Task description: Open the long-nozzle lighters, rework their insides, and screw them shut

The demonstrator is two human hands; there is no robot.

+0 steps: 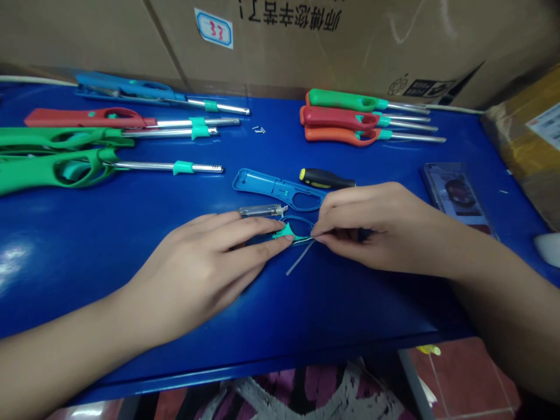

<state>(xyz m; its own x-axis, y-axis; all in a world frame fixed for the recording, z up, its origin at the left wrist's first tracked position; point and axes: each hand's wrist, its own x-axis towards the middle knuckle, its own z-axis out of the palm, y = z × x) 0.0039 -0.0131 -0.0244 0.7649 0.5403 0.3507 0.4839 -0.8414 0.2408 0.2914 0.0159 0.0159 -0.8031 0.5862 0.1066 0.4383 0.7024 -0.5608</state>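
Observation:
My left hand (pixel 205 256) reaches over a blue lighter casing half (pixel 300 220) and holds it down on the table, its fingertips on the teal trigger (pixel 286 231). Most of that casing lies hidden under the hand. Beside the fingers is a clear fuel tank (pixel 261 210) with a metal valve end. My right hand (pixel 363 224) is closed in a pinch at the casing's loop end. From its fingertips a thin translucent tube (pixel 300 258) slants down towards me. The other blue casing half (pixel 280 189) rests just beyond, inner side up.
A black and yellow screwdriver (pixel 327 178) lies behind my right hand. Several long lighters (pixel 87 163) are at left, and three lighters (pixel 345 119) at right. Small screws (pixel 259 130) sit between them. A phone (pixel 457 195) lies right; a cardboard box (pixel 280 52) stands behind.

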